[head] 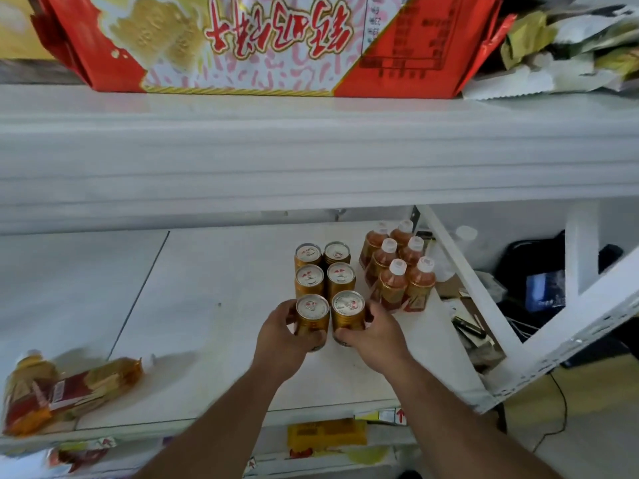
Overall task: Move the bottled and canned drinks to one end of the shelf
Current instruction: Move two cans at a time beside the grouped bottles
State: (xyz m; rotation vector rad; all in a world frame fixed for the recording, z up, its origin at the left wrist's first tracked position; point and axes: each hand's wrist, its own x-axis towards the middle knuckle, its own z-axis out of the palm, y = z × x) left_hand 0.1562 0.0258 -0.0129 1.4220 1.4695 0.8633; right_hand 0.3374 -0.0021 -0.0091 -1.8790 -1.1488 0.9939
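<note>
Several gold cans stand in two columns on the white shelf, toward its right end. My left hand grips the front left can. My right hand grips the front right can. Both cans stand upright and side by side at the front of the group. The other cans stand just behind them. To their right, several orange bottled drinks with white caps stand in two columns by the shelf's right end.
A snack packet and a blurred bottle lie at the shelf's front left. A big red box sits on the upper shelf. White frame struts slant at the right, with clutter behind them.
</note>
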